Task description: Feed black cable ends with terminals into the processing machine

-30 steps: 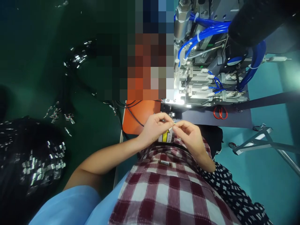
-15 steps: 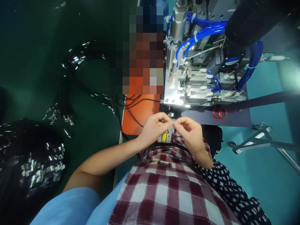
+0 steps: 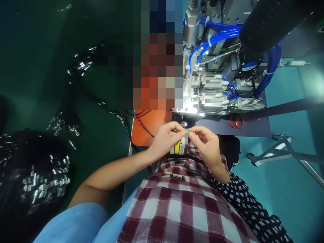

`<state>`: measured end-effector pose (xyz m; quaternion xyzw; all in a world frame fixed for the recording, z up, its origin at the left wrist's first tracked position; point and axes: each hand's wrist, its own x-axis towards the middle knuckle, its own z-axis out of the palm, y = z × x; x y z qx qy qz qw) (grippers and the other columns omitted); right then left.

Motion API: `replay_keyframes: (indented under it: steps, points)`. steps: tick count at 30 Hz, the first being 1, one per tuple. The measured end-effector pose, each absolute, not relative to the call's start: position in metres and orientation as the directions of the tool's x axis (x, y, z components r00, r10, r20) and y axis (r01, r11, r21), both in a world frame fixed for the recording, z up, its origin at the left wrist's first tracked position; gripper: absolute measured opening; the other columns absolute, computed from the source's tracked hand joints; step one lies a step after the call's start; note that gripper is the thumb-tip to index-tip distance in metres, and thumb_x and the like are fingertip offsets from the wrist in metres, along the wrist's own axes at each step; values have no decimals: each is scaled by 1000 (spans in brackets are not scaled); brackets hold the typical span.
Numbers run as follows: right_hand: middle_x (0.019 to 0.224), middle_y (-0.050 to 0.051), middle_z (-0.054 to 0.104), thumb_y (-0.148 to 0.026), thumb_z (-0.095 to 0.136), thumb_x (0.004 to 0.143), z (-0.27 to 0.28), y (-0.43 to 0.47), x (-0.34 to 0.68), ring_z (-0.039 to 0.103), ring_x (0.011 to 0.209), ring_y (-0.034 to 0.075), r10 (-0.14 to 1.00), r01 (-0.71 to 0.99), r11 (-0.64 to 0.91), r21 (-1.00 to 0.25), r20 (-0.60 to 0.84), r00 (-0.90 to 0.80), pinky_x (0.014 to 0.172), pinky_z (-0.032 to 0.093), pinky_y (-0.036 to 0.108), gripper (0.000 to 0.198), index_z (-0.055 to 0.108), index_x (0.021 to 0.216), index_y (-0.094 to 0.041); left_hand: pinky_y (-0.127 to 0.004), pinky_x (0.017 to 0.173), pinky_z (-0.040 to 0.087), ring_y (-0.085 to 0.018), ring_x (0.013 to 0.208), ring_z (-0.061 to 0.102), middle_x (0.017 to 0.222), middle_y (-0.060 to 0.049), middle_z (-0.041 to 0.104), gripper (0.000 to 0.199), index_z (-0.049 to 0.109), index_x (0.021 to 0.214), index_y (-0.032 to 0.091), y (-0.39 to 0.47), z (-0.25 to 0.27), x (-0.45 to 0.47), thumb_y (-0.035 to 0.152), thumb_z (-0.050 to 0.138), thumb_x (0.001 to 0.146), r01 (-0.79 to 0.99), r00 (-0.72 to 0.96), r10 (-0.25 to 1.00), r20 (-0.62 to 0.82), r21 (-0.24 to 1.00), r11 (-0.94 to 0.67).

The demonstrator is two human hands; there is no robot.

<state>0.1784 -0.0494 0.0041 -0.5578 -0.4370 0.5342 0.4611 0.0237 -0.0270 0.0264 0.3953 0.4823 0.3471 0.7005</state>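
My left hand (image 3: pixel 167 139) is closed in a pinch, thumb against forefinger, in front of my checked apron. Facing it, my right hand (image 3: pixel 206 145) is pinched too, its fingertips almost touching the left ones. Between the two sets of fingertips show tiny yellowish wires (image 3: pixel 187 132), partly hidden by the fingers. A black cable (image 3: pixel 146 129) runs over the orange surface and passes behind my left hand; whether it joins the wires is hidden. Just below the fingertips is a white label with a yellow arrow (image 3: pixel 178 147).
A metal machine (image 3: pixel 210 89) with blue air tubes (image 3: pixel 225 32) stands ahead. Red-handled scissors (image 3: pixel 236 122) lie on the dark table at its right. Left are an orange board (image 3: pixel 141 136) and bundles of black cables (image 3: pixel 37 162) with shiny ends. A wheeled metal frame (image 3: pixel 286 148) is at right.
More of the small wires shows between my fingertips, which have shifted slightly. Both hands stay in nearly the same place. The view has moved very little.
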Motion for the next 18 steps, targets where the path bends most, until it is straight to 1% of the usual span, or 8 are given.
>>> replay_keyframes:
  steps: [2, 4, 7, 9, 11, 14, 16, 18]
  points:
    - [79, 1, 67, -30, 70, 82, 5, -50, 178, 55, 63, 12, 990, 87, -124, -988, -118, 72, 59, 45, 27, 11, 70, 87, -20, -18, 42, 17, -4, 43, 27, 47, 10, 35, 21, 56, 73, 14, -27, 27, 24, 29, 68, 81, -112, 296, 864, -408, 883, 456]
    - [78, 1, 65, -28, 67, 84, 6, -51, 177, 55, 64, 12, 996, 193, -45, -980, -29, 81, 59, 44, 28, 7, 68, 82, -21, -17, 42, 17, -3, 43, 27, 47, 10, 34, 22, 56, 73, 15, -26, 28, 24, 31, 70, 80, -115, 298, 860, -415, 878, 464]
    - [73, 1, 61, -23, 64, 87, 8, -53, 176, 52, 64, 13, 991, 341, 77, -937, 108, 74, 62, 44, 30, 11, 63, 75, -21, -17, 42, 18, -3, 43, 28, 49, 9, 36, 25, 57, 71, 14, -27, 29, 25, 32, 72, 77, -98, 287, 865, -411, 886, 454]
    - [73, 1, 60, -23, 62, 87, 8, -54, 175, 52, 65, 14, 987, 372, 107, -922, 143, 69, 64, 44, 31, 13, 61, 74, -21, -17, 42, 21, -3, 44, 32, 52, 8, 41, 24, 59, 71, 14, -28, 28, 26, 33, 73, 76, -88, 271, 881, -387, 902, 423]
    - [70, 0, 58, -25, 62, 87, 7, -54, 174, 51, 62, 13, 995, 274, 39, -961, 62, 75, 60, 43, 29, 13, 60, 74, -21, -17, 43, 28, -4, 48, 39, 59, 5, 49, 21, 63, 73, 13, -30, 27, 27, 32, 73, 76, -75, 238, 910, -340, 927, 367]
    - [59, -5, 51, -29, 63, 86, 3, -53, 174, 44, 49, 9, 984, -9, -175, -984, -175, 22, 49, 38, 25, 16, 58, 74, -20, -18, 51, 40, -7, 59, 51, 72, 1, 58, 17, 67, 77, 13, -31, 26, 28, 30, 73, 76, -61, 192, 947, -258, 960, 274]
    - [52, -7, 47, -30, 64, 86, 0, -52, 175, 40, 45, 8, 967, -133, -255, -958, -254, -26, 48, 35, 23, 17, 58, 74, -20, -18, 53, 43, -8, 63, 54, 75, 0, 60, 17, 68, 79, 14, -30, 26, 28, 29, 74, 75, -66, 195, 950, -242, 964, 259]
    - [51, -8, 47, -30, 65, 85, -2, -52, 176, 40, 45, 7, 963, -190, -269, -944, -266, -40, 48, 34, 22, 17, 58, 74, -19, -17, 50, 40, -7, 60, 51, 73, 0, 59, 18, 67, 80, 14, -29, 27, 27, 30, 74, 76, -74, 234, 938, -256, 957, 280]
